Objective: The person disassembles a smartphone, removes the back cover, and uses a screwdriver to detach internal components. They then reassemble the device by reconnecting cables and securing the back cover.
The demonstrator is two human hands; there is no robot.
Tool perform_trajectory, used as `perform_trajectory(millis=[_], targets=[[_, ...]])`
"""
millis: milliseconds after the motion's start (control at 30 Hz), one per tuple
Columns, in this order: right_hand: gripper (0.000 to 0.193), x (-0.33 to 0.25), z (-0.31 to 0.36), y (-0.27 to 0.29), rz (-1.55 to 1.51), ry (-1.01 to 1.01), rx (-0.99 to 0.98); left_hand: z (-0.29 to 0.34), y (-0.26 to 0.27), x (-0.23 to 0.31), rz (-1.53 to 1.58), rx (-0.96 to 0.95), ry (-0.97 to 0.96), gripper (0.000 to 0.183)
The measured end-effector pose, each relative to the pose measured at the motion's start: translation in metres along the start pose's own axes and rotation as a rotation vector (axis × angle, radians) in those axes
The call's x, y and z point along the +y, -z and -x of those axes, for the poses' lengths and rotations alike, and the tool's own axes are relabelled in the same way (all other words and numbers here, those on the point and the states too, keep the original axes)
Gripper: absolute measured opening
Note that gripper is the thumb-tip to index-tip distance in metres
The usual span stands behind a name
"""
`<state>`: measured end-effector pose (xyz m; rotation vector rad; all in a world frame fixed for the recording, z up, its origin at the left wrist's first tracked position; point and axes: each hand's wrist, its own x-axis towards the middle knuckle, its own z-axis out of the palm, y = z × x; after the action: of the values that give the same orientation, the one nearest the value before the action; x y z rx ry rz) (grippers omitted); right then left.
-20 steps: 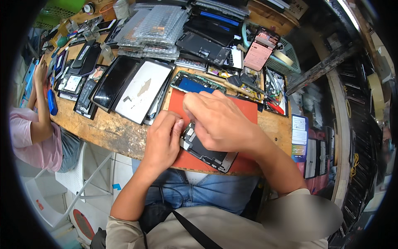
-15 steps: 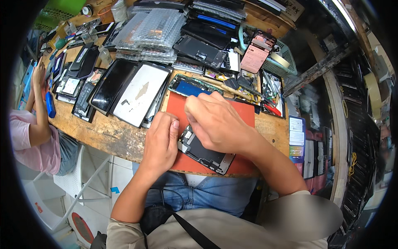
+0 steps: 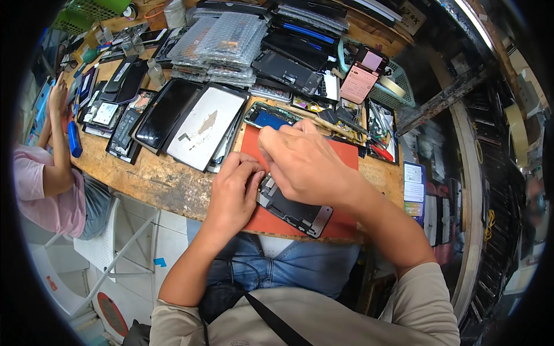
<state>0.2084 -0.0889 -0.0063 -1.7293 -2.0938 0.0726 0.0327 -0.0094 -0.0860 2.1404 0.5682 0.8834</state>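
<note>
A dark phone screen assembly [image 3: 291,209] lies back side up and slanted on a red mat [image 3: 340,167], with metal plates and a thin flex cable at its edges. My left hand [image 3: 234,190] is closed at the assembly's upper left end, thumb and forefinger gripping its edge. Over its upper part hovers my right hand [image 3: 309,164], fingers pinched together and pointing down. Whatever those fingers hold is hidden behind the knuckles. Just beyond, an opened phone body [image 3: 268,117] with a blue area and exposed parts lies at the mat's far edge.
A flip phone [image 3: 359,83] with a lit pink screen stands beyond a tool tray [image 3: 381,124]. Bubble-wrapped packs [image 3: 228,43] are stacked at the back. A white-backed panel [image 3: 205,127] and black screen [image 3: 164,115] lie left. Another person's arm [image 3: 56,115] is far left.
My left hand has shifted its fingers from a fist beside the assembly to a pinch at its upper end. My right hand stays pinched above it. The whole view has shifted slightly.
</note>
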Motion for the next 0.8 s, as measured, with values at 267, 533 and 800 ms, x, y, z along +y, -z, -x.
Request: perform_trajectory(millis=[267,533,800], targets=[[0.03,0.005,0.007,0.001,-0.218,-0.099,0.061,0.0,0.0,-0.001,0.058,-0.011,0.013,0.01],[0.029,0.017,0.018,-0.007,-0.558,-0.293,0.135,0.0,-0.001,-0.003,0.069,-0.005,0.012,0.012],[0.022,0.023,0.022,-0.015,-0.64,-0.235,0.245,-0.002,0.006,0.005,0.139,-0.02,0.019,0.011]])
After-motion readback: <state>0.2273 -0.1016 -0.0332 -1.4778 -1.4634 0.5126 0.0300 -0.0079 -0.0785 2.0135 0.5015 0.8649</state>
